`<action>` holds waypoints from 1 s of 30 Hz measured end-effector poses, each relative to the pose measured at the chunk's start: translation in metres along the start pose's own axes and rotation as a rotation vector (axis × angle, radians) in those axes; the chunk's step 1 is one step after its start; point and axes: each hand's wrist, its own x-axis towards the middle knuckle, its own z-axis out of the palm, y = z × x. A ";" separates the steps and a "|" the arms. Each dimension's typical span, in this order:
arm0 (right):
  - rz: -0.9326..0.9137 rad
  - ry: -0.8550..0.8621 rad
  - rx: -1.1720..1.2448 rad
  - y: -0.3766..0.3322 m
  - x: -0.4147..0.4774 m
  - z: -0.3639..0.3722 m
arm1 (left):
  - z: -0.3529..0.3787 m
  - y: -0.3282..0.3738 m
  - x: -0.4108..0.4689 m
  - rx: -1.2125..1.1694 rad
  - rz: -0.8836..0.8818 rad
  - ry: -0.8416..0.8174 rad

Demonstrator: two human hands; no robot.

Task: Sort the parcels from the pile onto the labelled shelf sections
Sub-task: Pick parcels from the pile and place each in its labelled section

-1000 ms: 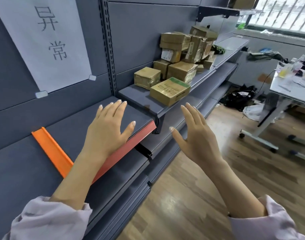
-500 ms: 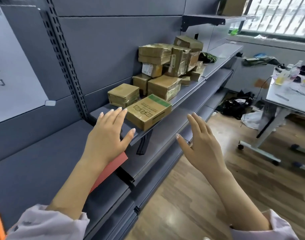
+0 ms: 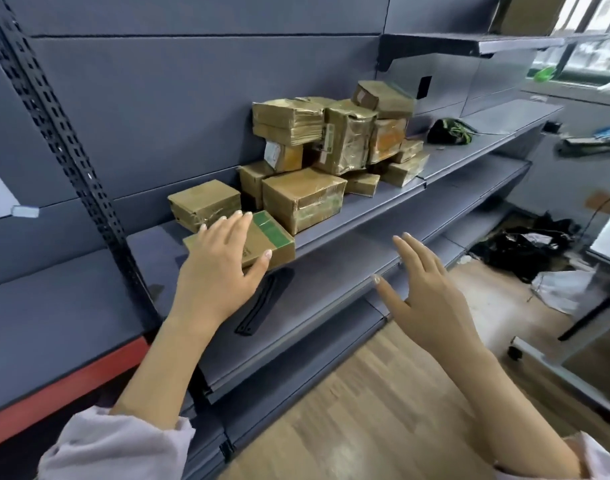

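Note:
A pile of taped brown cardboard parcels sits on the grey middle shelf. At the shelf's front edge lies a flat parcel with a green end. My left hand lies over its near part with straight fingers spread on the top. To the right, my right hand hovers open in the air in front of the lower shelf, touching nothing. Another small parcel stands just behind my left fingertips.
A lower grey shelf juts out under the pile. A red-edged shelf is at the left. A dark green bundle lies further along the shelf. Black bags lie on the wood floor; a wheeled table leg stands at the right.
My view has swung right towards the pile. My left hand moved forward onto the green-ended parcel; my right hand advanced alongside, still empty.

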 end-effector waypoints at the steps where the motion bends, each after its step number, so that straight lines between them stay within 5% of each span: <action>1: -0.010 -0.013 0.004 0.011 0.006 -0.002 | 0.003 0.006 0.002 0.012 -0.017 -0.002; 17: -0.175 -0.075 0.097 0.101 0.102 0.025 | 0.058 0.052 0.052 0.117 -0.209 0.014; 30: -0.239 -0.125 0.053 0.195 0.267 0.038 | 0.137 0.102 0.207 0.061 -0.254 0.051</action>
